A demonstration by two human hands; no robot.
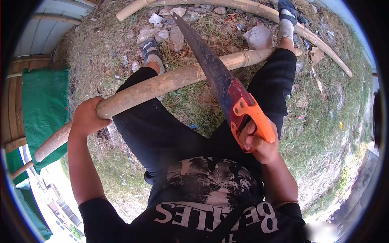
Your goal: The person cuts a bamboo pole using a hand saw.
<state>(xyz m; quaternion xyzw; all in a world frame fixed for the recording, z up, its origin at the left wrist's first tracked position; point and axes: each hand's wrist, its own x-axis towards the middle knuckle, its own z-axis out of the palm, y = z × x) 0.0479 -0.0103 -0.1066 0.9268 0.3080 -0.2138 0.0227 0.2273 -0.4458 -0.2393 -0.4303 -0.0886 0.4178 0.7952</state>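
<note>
A long bamboo pole [158,86] runs slantwise across my legs, from the lower left to my foot at the upper right. My left hand [90,116] is wrapped round it near the left, and a stretch of pole shows on either side of the fist. In my right hand [260,139] is a handsaw [210,67], gripped by its orange handle. The dark, worn blade points up and away, passing over the pole in view. Whether its teeth touch the bamboo I cannot tell.
Another curved bamboo pole [243,5] lies on the ground beyond my feet. Rocks, including a large pale stone [258,37], and litter are scattered in dry grass. Green sheeting [45,105] hangs by a wooden structure at the left.
</note>
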